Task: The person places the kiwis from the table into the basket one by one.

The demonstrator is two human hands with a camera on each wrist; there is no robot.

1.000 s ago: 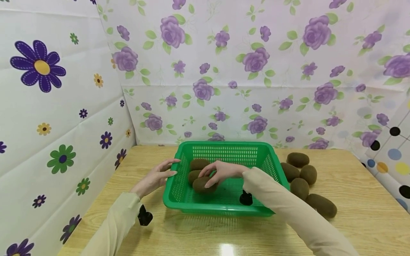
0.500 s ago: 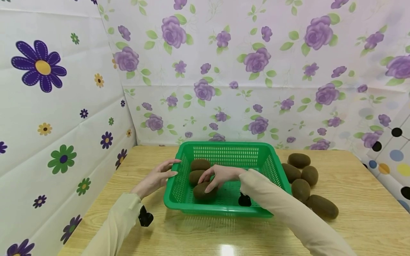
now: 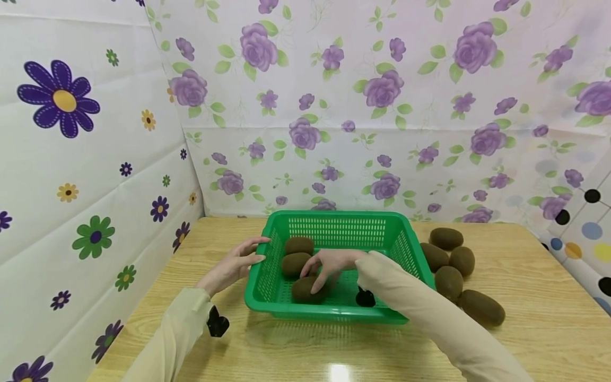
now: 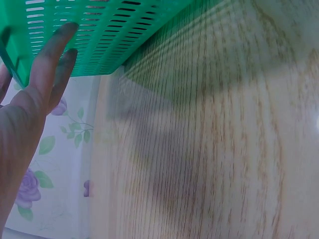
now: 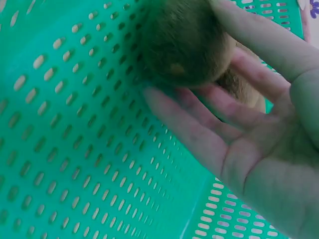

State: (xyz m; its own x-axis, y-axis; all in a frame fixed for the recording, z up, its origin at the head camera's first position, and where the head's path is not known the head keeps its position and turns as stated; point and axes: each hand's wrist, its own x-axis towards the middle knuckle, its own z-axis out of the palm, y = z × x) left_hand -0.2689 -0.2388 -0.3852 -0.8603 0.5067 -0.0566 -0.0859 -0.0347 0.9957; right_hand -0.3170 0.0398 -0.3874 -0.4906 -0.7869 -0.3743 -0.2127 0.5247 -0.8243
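A green plastic basket (image 3: 336,313) with slotted walls stands on the table. My left hand (image 3: 234,265) holds its left rim; in the left wrist view, fingers (image 4: 46,69) of that hand lie along the outer wall. My right hand (image 3: 331,263) reaches inside, thumb and fingers round a brown fuzzy kiwi (image 3: 305,290) low over the basket floor, near the front left. In the right wrist view the thumb touches this kiwi (image 5: 187,42) on one side and the fingers spread along the other. Behind it, two more kiwis (image 3: 296,264) lie along the left wall.
Several loose kiwis (image 3: 462,261) lie in a cluster on the wooden table (image 3: 539,297), right of the basket; the right forearm passes close in front of them. Flowered cloth walls (image 3: 334,170) stand at the back and left.
My right hand has lowered the kiwi slightly towards the front of the basket, and the gap to the kiwi behind has widened. My left hand stays on the rim.
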